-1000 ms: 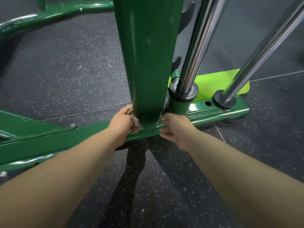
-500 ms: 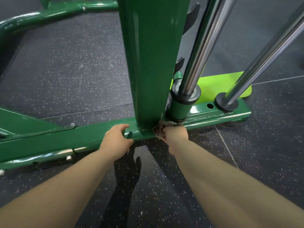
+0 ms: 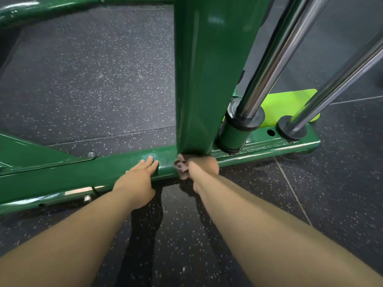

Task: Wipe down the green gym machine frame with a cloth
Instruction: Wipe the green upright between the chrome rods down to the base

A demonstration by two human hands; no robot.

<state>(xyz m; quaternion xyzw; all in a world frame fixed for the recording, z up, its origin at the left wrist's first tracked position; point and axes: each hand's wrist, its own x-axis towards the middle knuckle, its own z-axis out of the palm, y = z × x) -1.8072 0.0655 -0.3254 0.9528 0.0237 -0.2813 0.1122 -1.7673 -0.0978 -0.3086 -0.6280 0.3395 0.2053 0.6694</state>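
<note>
The green gym machine frame has a thick upright post that meets a low horizontal base beam on the floor. My right hand is shut on a small crumpled grey-pink cloth and presses it against the beam at the foot of the post. My left hand rests flat on the beam just left of the post, fingers spread on the top face, holding nothing.
Two chrome guide rods rise to the right of the post from black collars on the beam. A lime-green plate lies behind them. Another green tube runs along the far top. Dark speckled rubber floor surrounds the frame.
The cloth passed from my left hand to my right hand at the foot of the post. My left hand moved left and flattened onto the beam. The view shifted closer.
</note>
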